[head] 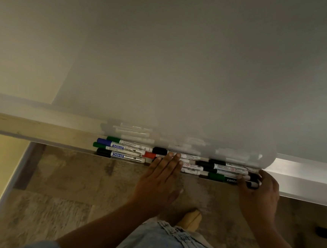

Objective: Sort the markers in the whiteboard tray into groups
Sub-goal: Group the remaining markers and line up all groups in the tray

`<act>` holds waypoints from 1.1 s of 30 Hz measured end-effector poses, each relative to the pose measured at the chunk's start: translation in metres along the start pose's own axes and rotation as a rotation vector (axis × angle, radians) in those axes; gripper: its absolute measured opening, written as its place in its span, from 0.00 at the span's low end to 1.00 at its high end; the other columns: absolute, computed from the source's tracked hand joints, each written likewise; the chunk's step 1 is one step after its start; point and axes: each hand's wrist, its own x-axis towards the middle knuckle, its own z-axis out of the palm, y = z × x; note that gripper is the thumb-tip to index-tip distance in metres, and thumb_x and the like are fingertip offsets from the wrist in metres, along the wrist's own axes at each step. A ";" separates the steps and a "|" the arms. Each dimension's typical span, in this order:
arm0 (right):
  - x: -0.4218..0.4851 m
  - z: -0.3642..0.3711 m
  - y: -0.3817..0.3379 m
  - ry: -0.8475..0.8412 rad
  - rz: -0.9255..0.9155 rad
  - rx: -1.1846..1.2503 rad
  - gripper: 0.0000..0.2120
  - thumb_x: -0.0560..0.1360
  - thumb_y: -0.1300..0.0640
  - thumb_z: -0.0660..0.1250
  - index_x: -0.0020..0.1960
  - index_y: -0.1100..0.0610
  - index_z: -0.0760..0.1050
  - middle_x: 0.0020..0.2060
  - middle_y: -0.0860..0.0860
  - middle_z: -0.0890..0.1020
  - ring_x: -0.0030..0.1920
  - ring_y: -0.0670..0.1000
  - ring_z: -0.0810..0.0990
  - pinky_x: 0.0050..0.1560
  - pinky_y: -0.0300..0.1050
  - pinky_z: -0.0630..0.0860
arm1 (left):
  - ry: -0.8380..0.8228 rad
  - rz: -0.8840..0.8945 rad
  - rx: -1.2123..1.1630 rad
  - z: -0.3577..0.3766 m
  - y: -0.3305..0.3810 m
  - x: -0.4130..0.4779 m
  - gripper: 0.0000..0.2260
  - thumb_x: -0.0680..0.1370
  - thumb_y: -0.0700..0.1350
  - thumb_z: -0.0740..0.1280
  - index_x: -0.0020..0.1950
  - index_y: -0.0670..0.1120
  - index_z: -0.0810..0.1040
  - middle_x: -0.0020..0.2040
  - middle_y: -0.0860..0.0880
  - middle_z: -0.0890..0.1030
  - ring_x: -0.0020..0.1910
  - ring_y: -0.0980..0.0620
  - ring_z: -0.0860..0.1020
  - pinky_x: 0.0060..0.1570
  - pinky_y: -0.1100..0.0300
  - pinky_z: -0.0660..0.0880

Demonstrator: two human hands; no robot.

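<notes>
Rests left hand (162, 175) flat, fingers straight, on markers (128, 150) piled in tray (302, 181), curls right hand (259, 191) round pile's right end; probably light, stiff, slick, roll-prone, so best pinched mid-barrel.

"DOMS" was read, upside down, on blue labels on the blue-capped marker (118, 146) and the black-capped marker (118, 155). "camli" was read on the dark marker (230, 180), cut off by the right hand (258, 193). Finer print stayed unreadable.
</notes>
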 end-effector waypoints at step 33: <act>-0.017 -0.002 -0.018 -0.049 0.075 0.064 0.38 0.69 0.35 0.66 0.73 0.48 0.57 0.66 0.55 0.75 0.63 0.61 0.75 0.58 0.67 0.75 | 0.557 -0.920 -0.933 -0.022 -0.083 -0.046 0.31 0.79 0.60 0.57 0.78 0.53 0.49 0.77 0.46 0.60 0.75 0.49 0.60 0.72 0.44 0.62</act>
